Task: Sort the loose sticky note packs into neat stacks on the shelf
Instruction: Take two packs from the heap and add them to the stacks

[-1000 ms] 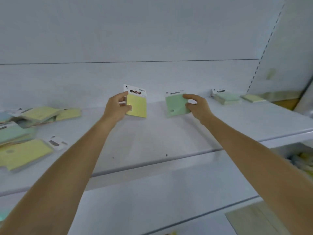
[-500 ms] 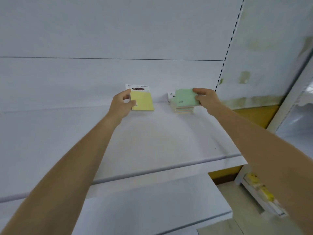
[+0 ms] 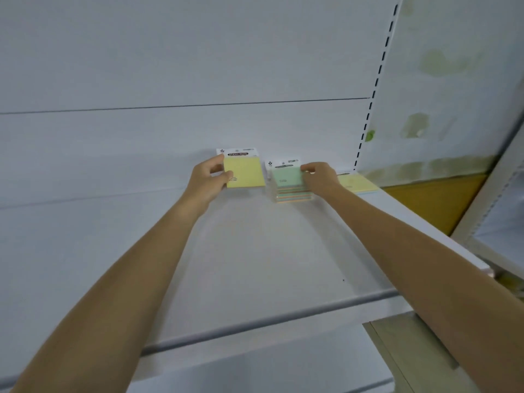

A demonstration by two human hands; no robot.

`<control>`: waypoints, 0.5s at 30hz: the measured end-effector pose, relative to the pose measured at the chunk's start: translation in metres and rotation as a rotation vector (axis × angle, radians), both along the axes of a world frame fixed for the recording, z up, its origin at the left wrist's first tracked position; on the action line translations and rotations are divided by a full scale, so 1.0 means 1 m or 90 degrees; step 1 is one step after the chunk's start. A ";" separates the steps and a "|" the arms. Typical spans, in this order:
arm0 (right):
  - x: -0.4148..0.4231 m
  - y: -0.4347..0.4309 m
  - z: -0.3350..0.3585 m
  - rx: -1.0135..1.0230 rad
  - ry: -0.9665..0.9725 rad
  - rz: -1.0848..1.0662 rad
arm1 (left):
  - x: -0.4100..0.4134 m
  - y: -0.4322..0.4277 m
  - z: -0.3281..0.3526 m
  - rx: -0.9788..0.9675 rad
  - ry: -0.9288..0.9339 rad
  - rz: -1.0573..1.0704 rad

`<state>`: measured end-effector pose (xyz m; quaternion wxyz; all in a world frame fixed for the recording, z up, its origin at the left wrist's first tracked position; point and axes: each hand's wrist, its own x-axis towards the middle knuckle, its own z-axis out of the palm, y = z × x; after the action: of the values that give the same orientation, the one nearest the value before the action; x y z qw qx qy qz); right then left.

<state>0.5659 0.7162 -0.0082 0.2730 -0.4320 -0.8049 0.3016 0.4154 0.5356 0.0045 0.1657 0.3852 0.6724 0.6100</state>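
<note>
My left hand (image 3: 208, 180) pinches a yellow sticky note pack (image 3: 246, 173) with a white header card, held tilted just above the back of the white shelf (image 3: 255, 251). To its right stands a stack of sticky note packs (image 3: 289, 192) with green and orange edges. A green pack (image 3: 285, 177) lies on top of that stack, and my right hand (image 3: 319, 177) grips its right edge with curled fingers. Beyond my right hand a yellow pack (image 3: 357, 184) lies flat near the shelf's right end.
The shelf's back panel (image 3: 198, 131) rises right behind the packs. A slotted upright (image 3: 368, 109) marks the right end of the bay. Past it are a stained wall, an orange panel (image 3: 431, 199) and another white shelving unit (image 3: 499, 199). A lower shelf (image 3: 269, 373) shows below.
The view has swung right along the shelf. My right hand has brought the green pack down onto the stack, and my left hand has carried the yellow pack closer beside it.
</note>
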 end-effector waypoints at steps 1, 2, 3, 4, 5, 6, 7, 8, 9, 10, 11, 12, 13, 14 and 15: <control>0.003 0.002 -0.002 0.010 0.006 0.002 | 0.002 0.006 0.002 0.004 0.004 -0.012; 0.007 0.004 -0.004 0.027 0.018 0.007 | 0.005 0.012 0.004 0.011 0.009 -0.023; 0.013 0.006 -0.005 0.047 0.032 0.011 | 0.008 0.019 0.007 0.018 0.011 -0.033; 0.020 0.008 -0.006 0.067 0.042 0.009 | 0.013 0.026 0.010 0.024 0.013 -0.044; 0.030 0.012 -0.007 0.086 0.046 0.002 | 0.017 0.035 0.013 0.027 0.017 -0.055; 0.040 0.017 -0.007 0.104 0.046 -0.007 | 0.023 0.044 0.015 0.030 0.022 -0.066; 0.052 0.024 -0.007 0.121 0.040 -0.016 | 0.029 0.054 0.017 0.028 0.026 -0.076; 0.065 0.032 -0.007 0.136 0.025 -0.022 | 0.036 0.065 0.018 0.022 0.028 -0.083; 0.078 0.040 -0.007 0.149 0.005 -0.027 | 0.045 0.075 0.018 0.012 0.032 -0.088; 0.092 0.048 -0.007 0.158 -0.014 -0.032 | 0.054 0.087 0.018 0.003 0.036 -0.092; 0.105 0.056 -0.008 0.166 -0.028 -0.037 | 0.065 0.099 0.017 -0.005 0.041 -0.097; 0.117 0.064 -0.008 0.171 -0.036 -0.042 | 0.075 0.110 0.016 -0.012 0.042 -0.099; 0.129 0.072 -0.007 0.173 -0.042 -0.048 | 0.086 0.122 0.016 -0.014 0.046 -0.101; 0.139 0.079 -0.007 0.166 -0.049 -0.055 | 0.097 0.133 0.015 -0.017 0.056 -0.103; 0.148 0.084 -0.007 0.149 -0.057 -0.061 | 0.107 0.144 0.014 -0.025 0.064 -0.105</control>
<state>0.7138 0.8002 -0.0150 0.2993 -0.4481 -0.8244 0.1729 0.5224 0.6797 0.0180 0.1886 0.4662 0.6577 0.5609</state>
